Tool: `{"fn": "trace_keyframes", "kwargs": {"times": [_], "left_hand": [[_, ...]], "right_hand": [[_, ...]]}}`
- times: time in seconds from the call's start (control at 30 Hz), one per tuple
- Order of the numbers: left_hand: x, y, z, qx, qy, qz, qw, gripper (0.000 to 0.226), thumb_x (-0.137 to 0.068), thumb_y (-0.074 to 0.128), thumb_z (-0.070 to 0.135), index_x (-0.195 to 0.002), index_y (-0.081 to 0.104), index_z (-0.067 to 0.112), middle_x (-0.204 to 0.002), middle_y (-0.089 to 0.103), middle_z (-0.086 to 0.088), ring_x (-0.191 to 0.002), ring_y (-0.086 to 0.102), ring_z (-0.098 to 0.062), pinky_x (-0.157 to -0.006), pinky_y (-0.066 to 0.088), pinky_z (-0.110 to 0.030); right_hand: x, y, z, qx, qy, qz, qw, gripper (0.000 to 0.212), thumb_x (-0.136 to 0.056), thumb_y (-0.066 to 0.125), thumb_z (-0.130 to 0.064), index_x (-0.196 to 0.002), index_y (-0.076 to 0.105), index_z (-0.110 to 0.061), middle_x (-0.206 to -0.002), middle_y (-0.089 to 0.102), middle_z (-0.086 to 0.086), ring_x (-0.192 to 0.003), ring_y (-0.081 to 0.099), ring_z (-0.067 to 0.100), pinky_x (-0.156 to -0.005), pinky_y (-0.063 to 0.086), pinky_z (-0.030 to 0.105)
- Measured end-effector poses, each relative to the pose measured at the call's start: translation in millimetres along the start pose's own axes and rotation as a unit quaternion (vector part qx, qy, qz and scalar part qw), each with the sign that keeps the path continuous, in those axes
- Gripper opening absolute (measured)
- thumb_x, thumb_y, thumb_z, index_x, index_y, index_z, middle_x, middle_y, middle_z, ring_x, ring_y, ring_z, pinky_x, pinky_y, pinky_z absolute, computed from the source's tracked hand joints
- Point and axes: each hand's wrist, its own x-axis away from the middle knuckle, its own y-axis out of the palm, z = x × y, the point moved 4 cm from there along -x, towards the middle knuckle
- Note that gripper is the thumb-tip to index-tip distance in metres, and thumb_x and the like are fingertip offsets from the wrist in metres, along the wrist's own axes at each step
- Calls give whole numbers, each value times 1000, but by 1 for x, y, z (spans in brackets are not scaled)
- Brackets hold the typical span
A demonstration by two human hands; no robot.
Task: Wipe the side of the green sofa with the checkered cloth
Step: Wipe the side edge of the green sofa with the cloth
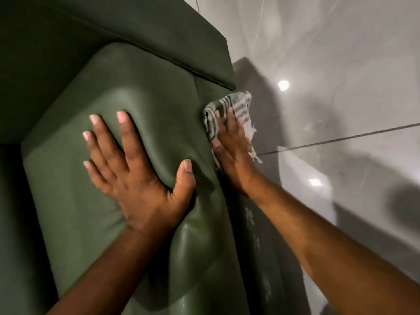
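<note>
The green leather sofa (127,92) fills the left and centre, seen from above its padded armrest. My left hand (136,164) lies flat on top of the armrest, fingers spread, pressing a dent into the cushion. My right hand (234,153) reaches over the armrest's outer edge and presses the grey-and-white checkered cloth (236,105) flat against the sofa's side panel. The cloth's frayed edge hangs past my fingers. Pale smears (254,226) show on the side panel below my right wrist.
A glossy grey tiled floor (341,110) lies to the right of the sofa, with a dark grout line, light reflections and my shadow on it. The sofa back (113,26) rises at the top left.
</note>
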Motion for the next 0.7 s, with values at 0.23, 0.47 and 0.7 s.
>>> {"fn": "trace_keyframes", "kwargs": {"times": [0.23, 0.47, 0.7], "left_hand": [[-2, 2, -3, 2, -2, -6, 1000, 100, -78, 39, 71, -158, 14, 18, -167, 14, -23, -156, 9, -40, -122, 5, -62], [3, -1, -1, 1, -1, 2, 1000, 100, -82, 38, 73, -160, 17, 15, -168, 14, -21, -156, 11, -40, -122, 11, -61], [12, -24, -11, 11, 32, -97, 995, 98, -84, 39, 76, -162, 8, 23, -170, 1, -17, -157, 2, -40, -121, 8, -62]], "right_hand": [[-27, -14, 9, -122, 46, -44, 990, 67, -93, 32, -47, -151, 10, -25, -162, 6, -9, -152, -1, 17, -124, 2, 53], [-73, -22, 8, -123, 198, 134, 963, 50, -80, 34, -66, -119, 48, -37, -128, 62, 9, -118, 58, 29, -102, 47, 47], [33, 1, 6, -18, -4, 17, 1000, 66, -101, 27, -42, -152, 5, -5, -164, 3, 16, -152, 3, 28, -122, 1, 35]]}}
